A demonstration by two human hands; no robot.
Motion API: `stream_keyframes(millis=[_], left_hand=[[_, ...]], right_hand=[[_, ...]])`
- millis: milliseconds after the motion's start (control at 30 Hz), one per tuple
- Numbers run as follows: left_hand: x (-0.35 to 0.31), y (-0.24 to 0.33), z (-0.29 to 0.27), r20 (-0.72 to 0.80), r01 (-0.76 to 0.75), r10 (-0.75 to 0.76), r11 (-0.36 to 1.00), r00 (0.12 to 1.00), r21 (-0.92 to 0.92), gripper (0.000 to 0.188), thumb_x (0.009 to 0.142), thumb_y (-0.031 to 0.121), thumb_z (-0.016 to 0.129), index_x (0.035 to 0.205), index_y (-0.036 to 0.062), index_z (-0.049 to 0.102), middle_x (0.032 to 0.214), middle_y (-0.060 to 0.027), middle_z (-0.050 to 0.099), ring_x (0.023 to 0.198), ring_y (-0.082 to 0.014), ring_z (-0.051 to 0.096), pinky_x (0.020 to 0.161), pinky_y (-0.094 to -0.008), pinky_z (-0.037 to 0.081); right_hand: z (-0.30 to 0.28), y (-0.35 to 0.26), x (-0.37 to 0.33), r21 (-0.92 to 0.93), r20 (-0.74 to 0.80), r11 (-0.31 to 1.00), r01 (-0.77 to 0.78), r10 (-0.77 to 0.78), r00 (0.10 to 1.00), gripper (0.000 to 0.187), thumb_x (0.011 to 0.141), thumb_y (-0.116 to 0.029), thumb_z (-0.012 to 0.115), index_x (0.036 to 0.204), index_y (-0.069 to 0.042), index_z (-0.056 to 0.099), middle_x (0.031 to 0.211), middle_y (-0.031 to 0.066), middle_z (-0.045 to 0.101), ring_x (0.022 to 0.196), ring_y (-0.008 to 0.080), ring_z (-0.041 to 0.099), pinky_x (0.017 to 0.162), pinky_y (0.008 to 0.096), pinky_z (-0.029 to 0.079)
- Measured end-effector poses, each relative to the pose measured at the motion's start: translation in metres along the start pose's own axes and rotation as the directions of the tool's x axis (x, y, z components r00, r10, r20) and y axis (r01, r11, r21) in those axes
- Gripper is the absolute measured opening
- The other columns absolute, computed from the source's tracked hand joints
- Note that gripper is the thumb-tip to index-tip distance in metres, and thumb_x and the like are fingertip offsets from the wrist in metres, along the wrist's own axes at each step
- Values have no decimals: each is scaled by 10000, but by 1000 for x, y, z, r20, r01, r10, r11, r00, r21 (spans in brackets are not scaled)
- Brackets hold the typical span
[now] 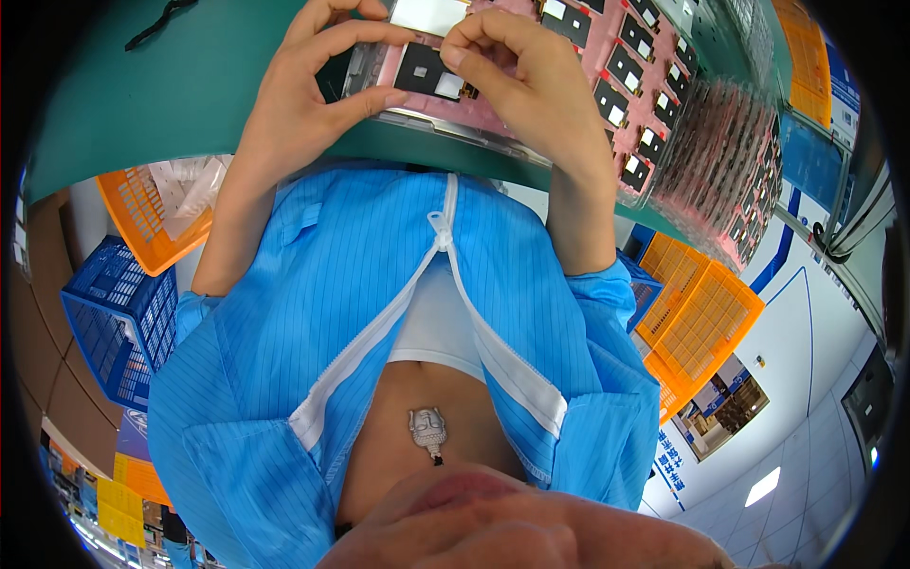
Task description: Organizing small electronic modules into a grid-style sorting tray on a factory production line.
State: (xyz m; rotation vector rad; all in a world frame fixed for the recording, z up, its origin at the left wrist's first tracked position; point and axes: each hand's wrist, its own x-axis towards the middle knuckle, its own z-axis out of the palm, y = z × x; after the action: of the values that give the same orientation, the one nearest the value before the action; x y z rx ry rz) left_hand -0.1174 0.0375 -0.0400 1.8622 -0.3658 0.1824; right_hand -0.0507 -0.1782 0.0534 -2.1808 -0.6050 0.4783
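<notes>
A flat black part (426, 70) with white patches lies over pink lining at the left end of a clear plastic tray (431, 124). My left hand (301, 93) brackets the part's left end, thumb at its near edge and index finger at its far edge. Above the part's right end, my right hand (540, 83) has thumb and index finger pinched together. Whatever is between those fingertips is hidden. Beyond the black part, between both hands, a white rectangular piece (428, 14) shows; the frame's top edge cuts it off.
Right of my hands, more black parts (624, 68) sit in rows on pink lining. A tall stack of clear trays (725, 161) stands at the green table's (142, 104) right end. Orange baskets (142, 223) (697, 318) and a blue crate (118, 318) are below. A black strap (161, 24) lies far left.
</notes>
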Motion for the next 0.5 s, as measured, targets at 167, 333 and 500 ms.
stream_keyframes(millis=[167, 333, 500], left_hand=[[0, 1, 0, -4, 17, -17, 1000, 1000, 16, 451, 759, 83, 867, 1193, 102, 748, 1331, -53, 533, 1248, -215, 546, 1058, -331, 452], [1, 2, 0, -4, 18, -18, 1000, 1000, 25, 446, 758, 83, 869, 1187, 101, 749, 1334, -53, 535, 1250, -216, 547, 1056, -332, 454], [0, 2, 0, -7, 9, -9, 1000, 1000, 12, 443, 755, 71, 865, 1181, 99, 747, 1329, -52, 536, 1250, -214, 547, 1055, -329, 449]], right_hand=[[1, 0, 0, 20, -14, 1000, 11, -11, 1000, 58, 898, -26, 683, 885, 23, 653, 714, 114, 584, 641, 207, 547, 603, 335, 431], [4, 1, -1, 28, -47, 999, 21, -19, 999, 54, 883, -18, 687, 869, 17, 647, 726, 129, 598, 657, 245, 562, 616, 356, 437], [8, 1, -1, -81, -107, 984, 157, -165, 980, 64, 858, 9, 676, 820, -5, 626, 731, 135, 601, 699, 331, 567, 646, 412, 435]])
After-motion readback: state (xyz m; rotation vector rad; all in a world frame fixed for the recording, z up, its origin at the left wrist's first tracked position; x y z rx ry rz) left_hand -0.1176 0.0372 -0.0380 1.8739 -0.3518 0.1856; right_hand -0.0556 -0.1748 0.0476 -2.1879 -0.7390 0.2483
